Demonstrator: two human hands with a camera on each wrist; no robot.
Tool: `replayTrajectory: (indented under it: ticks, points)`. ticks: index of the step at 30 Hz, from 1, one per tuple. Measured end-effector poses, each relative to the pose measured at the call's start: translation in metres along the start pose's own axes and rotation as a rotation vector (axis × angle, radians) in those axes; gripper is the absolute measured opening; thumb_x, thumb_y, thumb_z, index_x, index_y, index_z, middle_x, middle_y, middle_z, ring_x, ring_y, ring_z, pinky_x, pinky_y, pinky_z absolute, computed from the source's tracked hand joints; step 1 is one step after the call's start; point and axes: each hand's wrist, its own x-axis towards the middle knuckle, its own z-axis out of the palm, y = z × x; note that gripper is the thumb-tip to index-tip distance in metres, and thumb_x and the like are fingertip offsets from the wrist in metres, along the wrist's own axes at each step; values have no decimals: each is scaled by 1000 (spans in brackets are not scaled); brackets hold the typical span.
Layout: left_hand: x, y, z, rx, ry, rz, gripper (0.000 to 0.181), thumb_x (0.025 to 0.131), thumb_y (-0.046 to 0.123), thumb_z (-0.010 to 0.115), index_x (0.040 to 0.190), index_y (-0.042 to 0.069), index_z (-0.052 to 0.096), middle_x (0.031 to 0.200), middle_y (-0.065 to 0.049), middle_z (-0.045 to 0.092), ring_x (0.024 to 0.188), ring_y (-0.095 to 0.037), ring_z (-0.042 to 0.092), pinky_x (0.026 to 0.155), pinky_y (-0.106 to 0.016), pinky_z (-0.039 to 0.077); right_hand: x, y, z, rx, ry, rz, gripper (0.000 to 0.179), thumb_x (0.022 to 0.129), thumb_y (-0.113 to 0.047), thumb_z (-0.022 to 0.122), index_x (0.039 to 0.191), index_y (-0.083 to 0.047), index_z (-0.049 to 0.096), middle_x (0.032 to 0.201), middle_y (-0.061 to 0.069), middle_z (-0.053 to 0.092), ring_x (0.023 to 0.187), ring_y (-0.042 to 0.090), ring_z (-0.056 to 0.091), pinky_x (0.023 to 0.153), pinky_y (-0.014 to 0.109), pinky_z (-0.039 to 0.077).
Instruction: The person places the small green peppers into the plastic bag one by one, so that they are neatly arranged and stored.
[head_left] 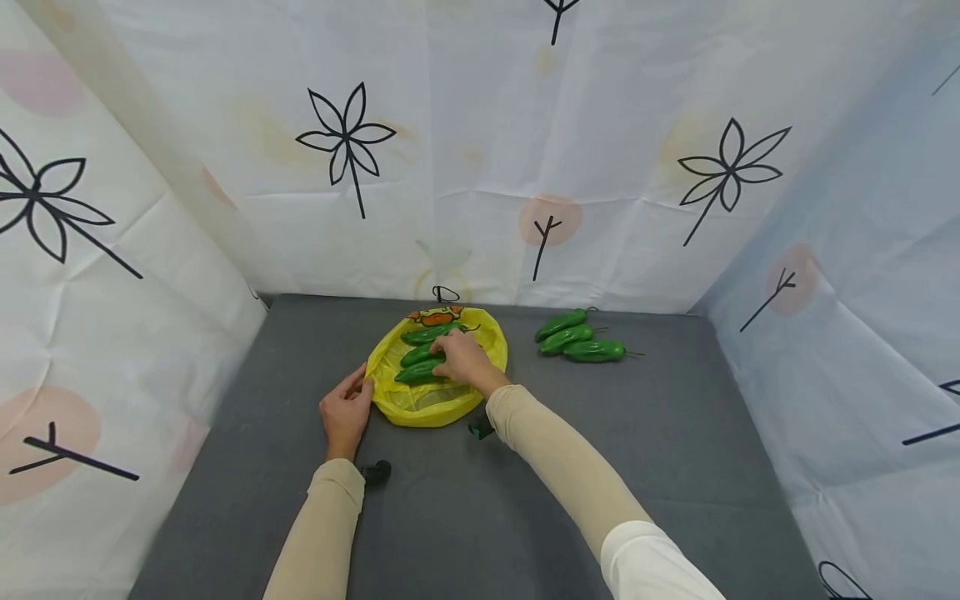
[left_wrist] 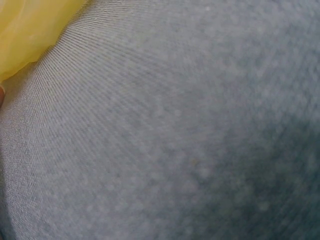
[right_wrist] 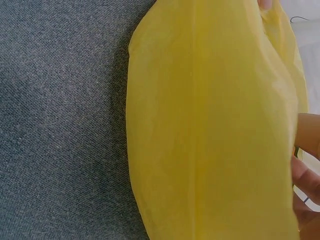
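A yellow plastic bag (head_left: 426,414), its mouth spread wide and its rim standing up in a ring, sits toward the back of the table. Three long green peppers (head_left: 415,375) lie side by side inside it. My left hand (head_left: 347,410) holds the bag's left rim between thumb and fingers. Reaching over the near right rim, my right hand (head_left: 463,360) has its curved fingers and thumb round the right end of the middle pepper. In the right wrist view the bag's yellow wall (right_wrist: 210,120) hides most of that hand, with some bent fingers (right_wrist: 306,177) showing at the edge.
Three more green peppers (head_left: 594,351) lie close together on the dark grey table (head_left: 600,450), right of the bag. White cloth walls (head_left: 465,150) with printed plants enclose the table at the back and both sides. Black wrist devices (head_left: 377,473) hang under both wrists.
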Motion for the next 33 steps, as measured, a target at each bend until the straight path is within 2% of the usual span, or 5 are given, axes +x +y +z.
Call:
replayTrajectory:
  ticks: [7, 13, 23, 28, 33]
  points:
    - [1, 2, 0, 8, 3, 2, 30, 94, 23, 72, 123, 27, 77, 100, -12, 80, 62, 8, 58, 61, -9, 44, -2, -2, -4, -33, 23, -17, 39, 98, -29, 70, 135, -18, 65, 134, 8, 56, 123, 28, 52, 101, 41, 51]
    - [0, 6, 1, 14, -2, 18, 30, 93, 21, 73, 123, 23, 77, 97, -14, 79, 59, 5, 57, 60, -10, 44, -8, -2, -13, -31, 55, -15, 42, 99, -31, 69, 137, -17, 63, 135, 9, 55, 131, 33, 48, 104, 44, 49]
    - [-2, 1, 2, 14, 4, -7, 30, 94, 23, 73, 124, 24, 77, 102, -12, 79, 70, 12, 60, 66, -6, 45, -17, -3, -28, -108, 118, 24, 52, 100, -44, 63, 146, -20, 53, 144, 12, 48, 131, 32, 46, 102, 44, 49]
    - [-2, 1, 1, 7, 7, 13, 30, 94, 22, 73, 124, 23, 77, 103, -12, 80, 73, 13, 61, 67, -5, 45, -21, -2, -32, -158, 125, 53, 63, 101, -53, 56, 154, -21, 43, 155, 16, 38, 144, 37, 35, 112, 47, 43]
    - [-2, -1, -1, 2, 7, 25, 30, 94, 23, 73, 123, 23, 77, 103, -13, 80, 73, 12, 62, 67, -5, 46, -24, 1, -32, -192, 144, 68, 73, 100, -61, 52, 159, -22, 36, 163, 17, 30, 151, 41, 28, 122, 54, 31]
